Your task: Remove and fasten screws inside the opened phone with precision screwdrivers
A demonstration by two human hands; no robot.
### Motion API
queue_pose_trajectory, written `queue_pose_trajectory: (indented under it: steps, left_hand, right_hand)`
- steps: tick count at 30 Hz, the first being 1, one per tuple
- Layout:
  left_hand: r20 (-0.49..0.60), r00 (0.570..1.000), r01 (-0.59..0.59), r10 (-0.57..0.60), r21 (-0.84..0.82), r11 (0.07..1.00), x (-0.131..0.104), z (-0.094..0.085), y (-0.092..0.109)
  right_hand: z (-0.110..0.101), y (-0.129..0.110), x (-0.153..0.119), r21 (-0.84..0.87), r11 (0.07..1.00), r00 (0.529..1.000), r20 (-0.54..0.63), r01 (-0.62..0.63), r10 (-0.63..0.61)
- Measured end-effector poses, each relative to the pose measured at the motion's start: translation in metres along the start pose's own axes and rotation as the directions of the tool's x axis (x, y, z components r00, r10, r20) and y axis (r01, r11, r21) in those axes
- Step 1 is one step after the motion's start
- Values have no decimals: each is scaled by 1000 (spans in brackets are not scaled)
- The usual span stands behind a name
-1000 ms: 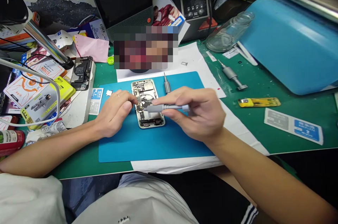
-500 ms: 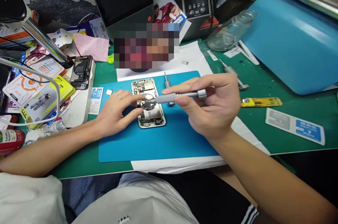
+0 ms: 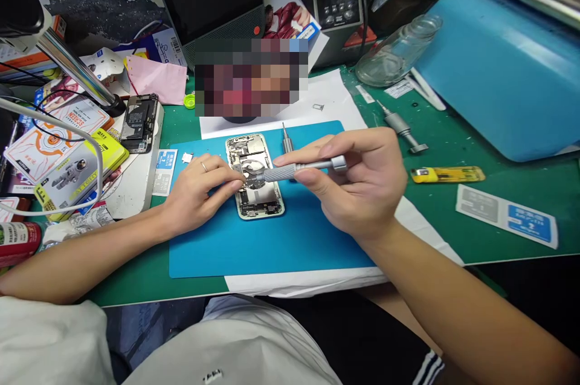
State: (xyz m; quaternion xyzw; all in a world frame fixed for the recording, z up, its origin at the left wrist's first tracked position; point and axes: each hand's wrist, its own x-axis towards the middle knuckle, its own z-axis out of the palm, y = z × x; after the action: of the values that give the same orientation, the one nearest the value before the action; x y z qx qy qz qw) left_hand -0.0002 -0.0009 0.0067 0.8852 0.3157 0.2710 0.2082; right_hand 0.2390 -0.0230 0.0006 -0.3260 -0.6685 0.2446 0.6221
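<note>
An opened phone (image 3: 260, 194) with bare inner parts lies on the blue mat (image 3: 272, 252). My right hand (image 3: 367, 182) grips a silver screwdriver (image 3: 281, 173) between thumb and fingers, held nearly level, its front end over the phone's middle. At the phone's left edge, my left hand (image 3: 199, 194) has thumb and index finger pinched together near the screwdriver's tip. Whatever is between those fingertips is too small to make out. A second screwdriver (image 3: 287, 140) lies just right of the phone, partly hidden by my right hand.
Another opened phone (image 3: 139, 124) rests on a white box at the left, beside a yellow box (image 3: 75, 176). To the right are a third screwdriver (image 3: 401, 125), a yellow cutter (image 3: 448, 174), a glass jar (image 3: 389, 55) and a label card (image 3: 506, 216).
My left thumb and index finger have closed together at the phone's left edge. My right hand has shifted slightly left with the screwdriver.
</note>
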Motion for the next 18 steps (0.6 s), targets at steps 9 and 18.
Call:
queue_pose_trajectory:
  steps: [9, 18]
  left_hand:
    - [11, 1000, 15, -15, -7, 1000, 2, -2, 2]
    - [78, 993, -87, 85, 30, 996, -1, -2, 3]
  right_hand:
    - [-6, 6, 2, -366, 929, 952, -263, 49, -154]
    - [-15, 9, 5, -672, 739, 994, -49, 38, -95]
